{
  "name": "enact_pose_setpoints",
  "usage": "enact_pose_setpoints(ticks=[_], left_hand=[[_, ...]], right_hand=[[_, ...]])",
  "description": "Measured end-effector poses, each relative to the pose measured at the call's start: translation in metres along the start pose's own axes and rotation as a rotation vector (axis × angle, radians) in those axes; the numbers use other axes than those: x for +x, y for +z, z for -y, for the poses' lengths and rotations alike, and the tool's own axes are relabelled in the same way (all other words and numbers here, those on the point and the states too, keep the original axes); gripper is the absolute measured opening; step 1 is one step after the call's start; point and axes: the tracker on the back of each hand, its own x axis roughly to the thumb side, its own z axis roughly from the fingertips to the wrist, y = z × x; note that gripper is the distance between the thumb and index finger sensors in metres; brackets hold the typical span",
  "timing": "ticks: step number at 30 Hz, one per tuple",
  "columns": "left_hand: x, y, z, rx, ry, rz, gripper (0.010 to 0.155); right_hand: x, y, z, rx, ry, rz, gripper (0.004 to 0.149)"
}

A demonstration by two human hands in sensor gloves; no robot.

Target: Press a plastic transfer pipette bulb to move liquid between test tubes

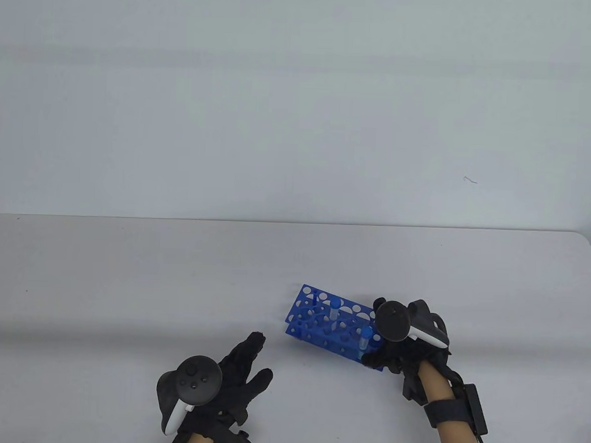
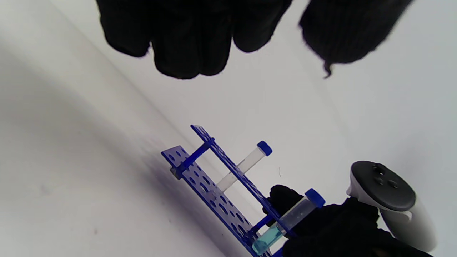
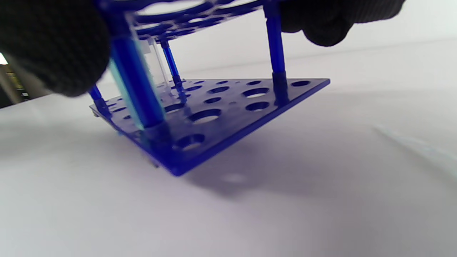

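Observation:
A blue test tube rack [image 1: 321, 319] stands near the table's front, right of centre. It holds an empty blue-capped tube [image 1: 334, 307] and, near its right end, a blue-capped tube with blue liquid [image 1: 366, 340]. My right hand [image 1: 397, 351] grips the rack's right end, with fingers over its top plate [image 3: 321, 21]. In the right wrist view the rack [image 3: 221, 114] is tilted, and its near corner looks raised above its shadow. My left hand [image 1: 237, 374] lies open and empty to the left of the rack, fingers spread. The left wrist view shows the rack [image 2: 210, 192] and both tubes.
The white table [image 1: 129, 274] runs back to a pale wall. A faint translucent streak [image 3: 421, 150] lies on the table to the right in the right wrist view; I cannot tell what it is.

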Motion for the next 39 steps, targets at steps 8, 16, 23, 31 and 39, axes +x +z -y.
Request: enact_pose_setpoints(ticks=[8, 16, 23, 31, 39], left_hand=[[-0.004, 0.000, -0.005, 0.020, 0.008, -0.018, 0.078], [-0.004, 0.001, -0.005, 0.018, -0.001, -0.025, 0.078], [-0.003, 0.000, -0.004, 0.014, -0.006, -0.021, 0.077], [-0.003, 0.000, -0.004, 0.013, -0.010, -0.017, 0.077], [-0.003, 0.001, -0.004, 0.017, -0.015, -0.012, 0.077]], right_hand=[[0.040, 0.017, -0.014, 0.046, 0.071, 0.200, 0.120], [0.045, 0.016, -0.031, 0.113, 0.086, 0.233, 0.119], [0.041, 0.015, -0.039, 0.157, 0.089, 0.223, 0.119], [0.041, 0.016, -0.040, 0.177, 0.108, 0.201, 0.118], [0.039, 0.028, -0.024, 0.222, 0.103, 0.157, 0.118]])
